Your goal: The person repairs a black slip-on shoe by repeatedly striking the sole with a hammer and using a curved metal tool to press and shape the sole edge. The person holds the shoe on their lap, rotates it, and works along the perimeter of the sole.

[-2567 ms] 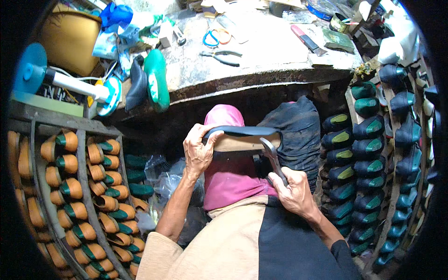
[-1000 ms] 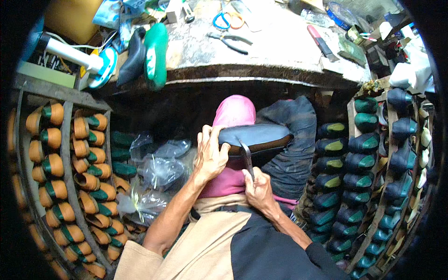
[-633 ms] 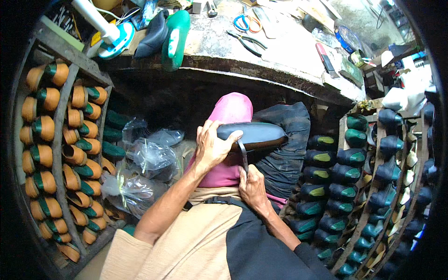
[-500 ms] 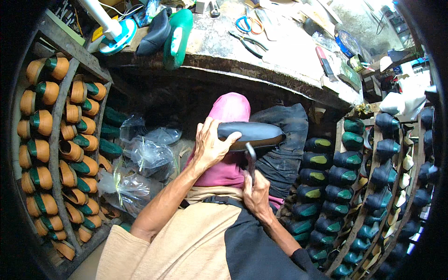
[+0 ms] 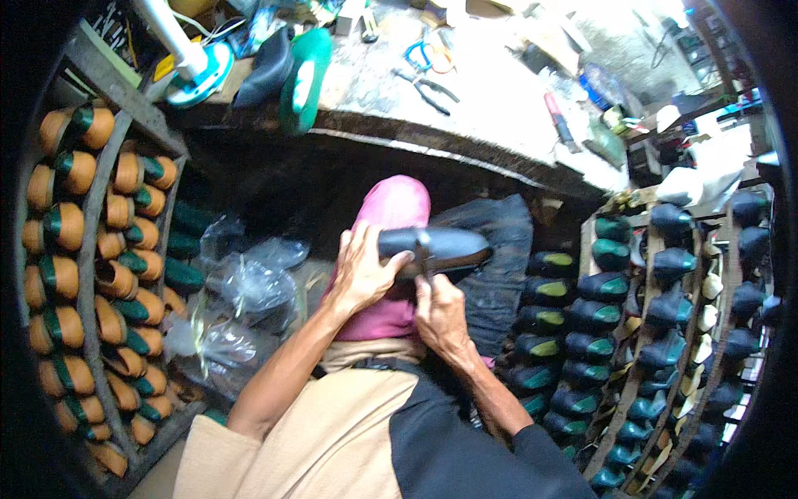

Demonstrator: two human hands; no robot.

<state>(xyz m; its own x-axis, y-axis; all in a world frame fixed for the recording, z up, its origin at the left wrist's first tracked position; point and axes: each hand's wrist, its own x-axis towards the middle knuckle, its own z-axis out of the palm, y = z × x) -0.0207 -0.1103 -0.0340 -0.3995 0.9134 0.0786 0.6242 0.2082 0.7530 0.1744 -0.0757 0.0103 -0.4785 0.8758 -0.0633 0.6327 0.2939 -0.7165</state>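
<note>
A black shoe upper on its last (image 5: 453, 247) lies across my lap on a pink cloth (image 5: 391, 216). My left hand (image 5: 362, 270) grips its near end, fingers wrapped over the top. My right hand (image 5: 439, 312) holds a dark metal tool (image 5: 426, 254) upright, its tip pressed against the middle of the shoe. Both forearms come up from the lower edge over a tan and black apron (image 5: 349, 441).
A rack of orange and green shoe lasts (image 5: 91, 249) stands at my left. A rack of dark lasted shoes (image 5: 648, 333) stands at my right. Crumpled plastic bags (image 5: 241, 291) lie below the workbench (image 5: 465, 100), which carries pliers, scissors and a green sole.
My right hand has brought the tool up from beside the shoe onto its middle. The view has swung left and tilted, and the left hand keeps its hold.
</note>
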